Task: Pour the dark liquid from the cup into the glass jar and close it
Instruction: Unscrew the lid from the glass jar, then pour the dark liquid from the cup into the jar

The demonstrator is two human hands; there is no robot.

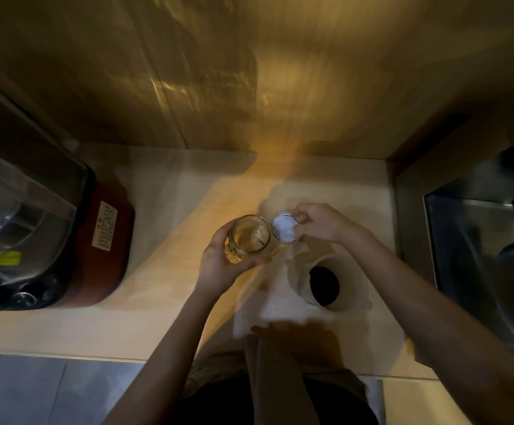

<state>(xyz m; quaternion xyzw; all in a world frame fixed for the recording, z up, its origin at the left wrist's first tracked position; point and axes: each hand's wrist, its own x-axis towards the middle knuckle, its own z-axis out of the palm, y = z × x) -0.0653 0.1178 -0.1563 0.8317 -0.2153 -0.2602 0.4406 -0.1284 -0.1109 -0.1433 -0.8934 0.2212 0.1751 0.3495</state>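
A clear glass jar (pixel 251 237) stands upright on the wooden counter (pixel 157 271), its mouth uncovered. My left hand (pixel 219 262) wraps around its left and near side. Just right of the jar, my right hand (pixel 317 222) pinches a round lid (pixel 283 230), white on the inside with a metal rim, tilted and touching the jar's rim. Nearer to me stands a white cup (pixel 335 280) holding dark liquid (pixel 324 285); neither hand touches it.
A blender with a clear jug and red-black base (pixel 96 250) fills the counter's left side. A steel sink (pixel 476 240) lies at the right. A wooden wall (pixel 249 72) rises behind. The counter's front edge runs close to my body.
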